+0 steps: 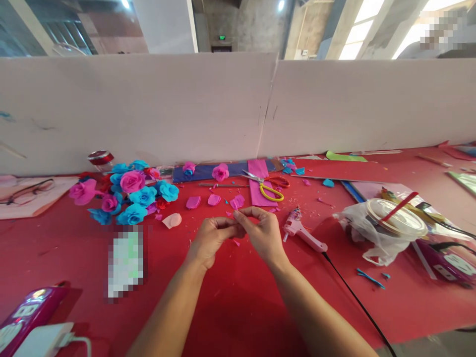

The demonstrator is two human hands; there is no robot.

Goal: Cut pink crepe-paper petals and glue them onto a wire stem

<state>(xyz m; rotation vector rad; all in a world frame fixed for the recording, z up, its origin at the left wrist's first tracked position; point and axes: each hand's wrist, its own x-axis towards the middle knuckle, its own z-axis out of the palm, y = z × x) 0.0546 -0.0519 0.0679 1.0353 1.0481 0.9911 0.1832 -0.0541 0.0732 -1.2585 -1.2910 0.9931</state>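
Over the middle of the red table, my left hand point(214, 238) and my right hand point(263, 233) meet at the fingertips, both closed in a pinch. A thin bit of pink paper point(235, 205) shows at the fingers; most of what they hold is hidden. Just beyond lie pink paper petals point(193, 202), some beside a pink paper strip point(260, 186). Scissors with yellow and orange handles point(273, 192) rest across that strip. A pink glue gun point(305, 234) lies right of my right hand, its black cord trailing toward the front edge.
A bunch of blue and pink paper flowers point(134, 191) is at the left, near a red-lidded jar point(101, 158). At the right stands a lidded cup point(396, 218) in a plastic bag, near a power strip point(448, 263). A white partition point(148, 109) borders the back.
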